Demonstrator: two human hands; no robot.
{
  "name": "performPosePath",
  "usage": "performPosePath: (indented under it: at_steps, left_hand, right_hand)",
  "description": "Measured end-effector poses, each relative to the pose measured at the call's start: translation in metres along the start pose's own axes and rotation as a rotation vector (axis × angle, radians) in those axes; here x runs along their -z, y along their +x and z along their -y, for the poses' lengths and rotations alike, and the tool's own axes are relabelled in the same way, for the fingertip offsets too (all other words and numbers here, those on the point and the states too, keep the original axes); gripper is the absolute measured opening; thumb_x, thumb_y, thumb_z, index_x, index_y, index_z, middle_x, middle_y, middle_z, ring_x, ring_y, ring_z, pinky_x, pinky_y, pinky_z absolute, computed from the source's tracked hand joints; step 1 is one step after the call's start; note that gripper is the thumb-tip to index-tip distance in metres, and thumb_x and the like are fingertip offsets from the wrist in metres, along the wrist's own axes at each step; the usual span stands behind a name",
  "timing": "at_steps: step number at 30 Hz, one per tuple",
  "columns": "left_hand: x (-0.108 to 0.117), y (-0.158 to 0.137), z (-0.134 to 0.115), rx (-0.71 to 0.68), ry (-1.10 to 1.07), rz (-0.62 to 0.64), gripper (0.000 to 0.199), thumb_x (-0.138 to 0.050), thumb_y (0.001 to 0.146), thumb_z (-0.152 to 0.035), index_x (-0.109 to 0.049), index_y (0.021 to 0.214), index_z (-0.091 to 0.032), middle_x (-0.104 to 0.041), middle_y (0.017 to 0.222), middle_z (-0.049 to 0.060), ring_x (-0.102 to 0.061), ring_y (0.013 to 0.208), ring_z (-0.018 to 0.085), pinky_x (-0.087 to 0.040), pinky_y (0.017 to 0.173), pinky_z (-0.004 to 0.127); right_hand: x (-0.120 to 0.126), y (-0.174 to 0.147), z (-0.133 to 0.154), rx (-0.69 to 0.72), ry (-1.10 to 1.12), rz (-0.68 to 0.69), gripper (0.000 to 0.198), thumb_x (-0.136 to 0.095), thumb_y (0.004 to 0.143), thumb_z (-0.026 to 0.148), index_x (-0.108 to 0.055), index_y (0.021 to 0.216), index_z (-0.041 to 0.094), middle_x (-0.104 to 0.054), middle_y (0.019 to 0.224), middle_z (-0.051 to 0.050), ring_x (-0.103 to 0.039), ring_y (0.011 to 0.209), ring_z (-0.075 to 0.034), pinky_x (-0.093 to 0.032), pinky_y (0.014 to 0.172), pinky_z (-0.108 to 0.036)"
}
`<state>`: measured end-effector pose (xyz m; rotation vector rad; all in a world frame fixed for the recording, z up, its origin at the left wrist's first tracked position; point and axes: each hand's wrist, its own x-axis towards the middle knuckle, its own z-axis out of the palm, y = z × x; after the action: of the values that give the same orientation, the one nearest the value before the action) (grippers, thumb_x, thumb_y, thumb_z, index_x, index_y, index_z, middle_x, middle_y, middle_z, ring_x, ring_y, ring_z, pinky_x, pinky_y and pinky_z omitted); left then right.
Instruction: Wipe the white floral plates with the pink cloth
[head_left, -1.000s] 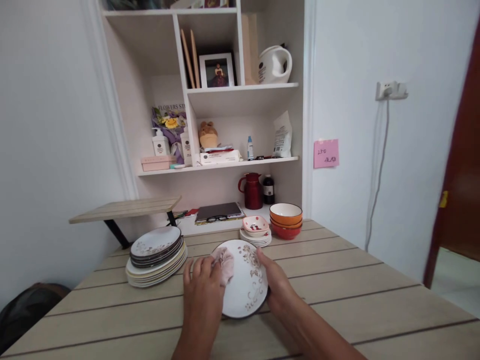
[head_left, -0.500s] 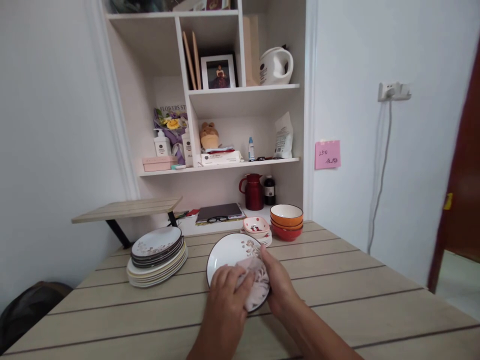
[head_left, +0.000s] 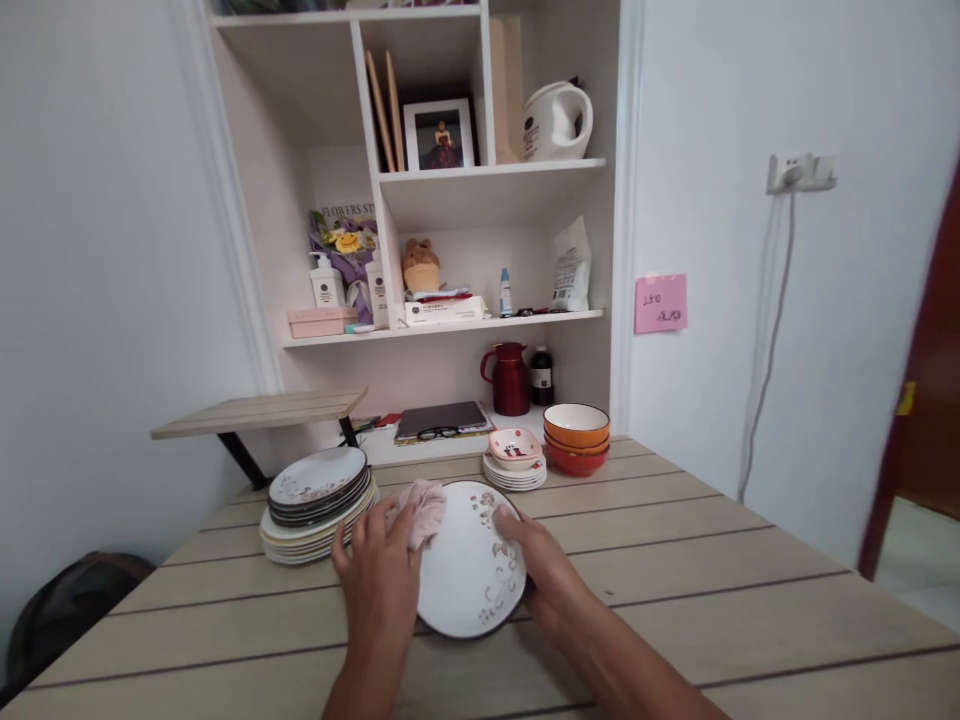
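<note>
A white plate (head_left: 466, 575) with a dark rim and brown floral print is tilted toward me above the table. My right hand (head_left: 541, 562) grips its right edge, thumb on the face and fingers behind. My left hand (head_left: 379, 560) is closed on a pale pink cloth (head_left: 424, 510) at the plate's upper left edge; part of the cloth is bunched beyond the fingers. To the left stands a stack of plates (head_left: 319, 478), dark-rimmed ones on top of larger light ones.
Small white dishes (head_left: 516, 474) with a patterned square bowl (head_left: 516, 446) on top stand behind the plate. Beside them is a stack of orange and red bowls (head_left: 576, 440). A raised wooden shelf (head_left: 262, 412) overhangs the table's back left. A red jug (head_left: 510, 380) stands farther back.
My left hand and the cloth have moved left, from the plate's lower middle to its upper left edge. The plate has turned, its print now along the right side.
</note>
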<state>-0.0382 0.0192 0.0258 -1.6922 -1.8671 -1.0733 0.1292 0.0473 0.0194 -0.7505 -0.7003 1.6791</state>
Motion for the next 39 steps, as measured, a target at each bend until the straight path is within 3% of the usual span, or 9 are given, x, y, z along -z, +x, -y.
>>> performPosePath:
  at_steps: [4, 7, 10, 14, 16, 20, 24, 31, 39]
  left_hand:
    - [-0.011, 0.004, 0.014, 0.454, -0.716, 0.114, 0.027, -0.062, 0.076, -0.039, -0.068, 0.089, -0.016, -0.068, 0.096, 0.01, -0.06, 0.096, 0.027, -0.043, 0.09, 0.044]
    - [-0.017, 0.004, 0.017, 0.778, -1.211, 0.122, 0.035, -0.068, 0.072, -0.043, -0.066, 0.094, -0.015, -0.071, 0.092, 0.007, -0.064, 0.088, 0.021, -0.047, 0.087, 0.035]
    - [-0.015, 0.001, 0.014, 0.828, -1.385, 0.165, 0.035, -0.068, 0.075, -0.036, -0.064, 0.104, -0.017, -0.071, 0.1, 0.008, -0.065, 0.09, 0.017, -0.048, 0.087, 0.032]
    - [-0.006, -0.003, 0.005, 0.812, -1.702, 0.474, 0.042, -0.069, 0.076, -0.034, -0.06, 0.113, -0.016, -0.069, 0.106, 0.01, -0.065, 0.096, 0.019, -0.049, 0.091, 0.034]
    - [0.0, -0.003, 0.002, 0.753, -1.764, 0.546, 0.049, -0.071, 0.075, -0.034, -0.057, 0.12, -0.018, -0.068, 0.11, 0.01, -0.064, 0.1, 0.02, -0.048, 0.093, 0.034]
    - [0.01, -0.002, -0.003, 0.666, -1.84, 0.543, 0.062, -0.071, 0.075, -0.033, -0.047, 0.132, -0.027, -0.064, 0.12, 0.007, -0.062, 0.105, 0.02, -0.047, 0.093, 0.032]
    - [0.009, -0.004, -0.005, 0.64, -1.698, 0.562, 0.064, -0.07, 0.075, -0.036, -0.044, 0.133, -0.028, -0.064, 0.118, 0.008, -0.064, 0.099, 0.019, -0.048, 0.087, 0.03]
    - [-0.015, -0.018, -0.018, 0.696, -1.467, 0.512, 0.06, -0.069, 0.074, -0.046, -0.05, 0.126, -0.023, -0.066, 0.114, 0.008, -0.063, 0.094, 0.018, -0.048, 0.078, 0.026]
    - [-0.028, -0.035, -0.044, 0.763, -1.597, 0.616, 0.058, -0.07, 0.072, -0.045, -0.052, 0.121, -0.021, -0.064, 0.119, 0.01, -0.063, 0.097, 0.022, -0.051, 0.072, 0.029]
  right_hand:
    - [0.02, 0.015, 0.011, 0.084, 0.036, -0.136, 0.065, -0.07, 0.062, 0.008, -0.053, 0.124, 0.015, -0.076, 0.075, -0.006, -0.071, 0.068, -0.024, -0.056, 0.072, -0.04]
    - [0.033, 0.019, 0.027, 0.158, 0.066, -0.16, 0.071, -0.072, 0.063, 0.008, -0.05, 0.129, 0.016, -0.076, 0.08, -0.007, -0.071, 0.07, -0.026, -0.057, 0.071, -0.041]
    - [0.035, 0.015, 0.042, 0.203, -0.004, -0.145, 0.073, -0.075, 0.062, 0.011, -0.049, 0.13, 0.019, -0.076, 0.082, -0.007, -0.071, 0.07, -0.026, -0.057, 0.07, -0.042]
    - [0.026, 0.001, 0.048, 0.137, -0.096, -0.046, 0.074, -0.077, 0.063, 0.017, -0.048, 0.131, 0.017, -0.075, 0.083, -0.01, -0.07, 0.068, -0.027, -0.058, 0.065, -0.04]
    - [0.022, -0.005, 0.047, 0.109, -0.143, 0.015, 0.073, -0.077, 0.064, 0.02, -0.048, 0.131, 0.016, -0.075, 0.084, -0.011, -0.07, 0.069, -0.027, -0.057, 0.063, -0.039]
    - [0.017, -0.013, 0.044, 0.097, -0.269, 0.109, 0.069, -0.075, 0.067, 0.027, -0.049, 0.13, 0.018, -0.075, 0.087, -0.01, -0.07, 0.072, -0.028, -0.057, 0.06, -0.037]
    - [0.014, -0.016, 0.041, 0.109, -0.317, 0.124, 0.067, -0.073, 0.068, 0.027, -0.05, 0.129, 0.019, -0.075, 0.089, -0.008, -0.07, 0.073, -0.027, -0.056, 0.061, -0.037]
    - [0.015, -0.006, 0.033, 0.2, -0.2, -0.035, 0.07, -0.077, 0.062, 0.029, -0.053, 0.126, 0.017, -0.075, 0.085, -0.009, -0.07, 0.068, -0.026, -0.056, 0.058, -0.035]
    - [0.019, 0.006, 0.017, 0.297, 0.021, -0.167, 0.079, -0.081, 0.057, 0.028, -0.05, 0.13, 0.02, -0.075, 0.086, -0.007, -0.07, 0.071, -0.025, -0.058, 0.064, -0.037]
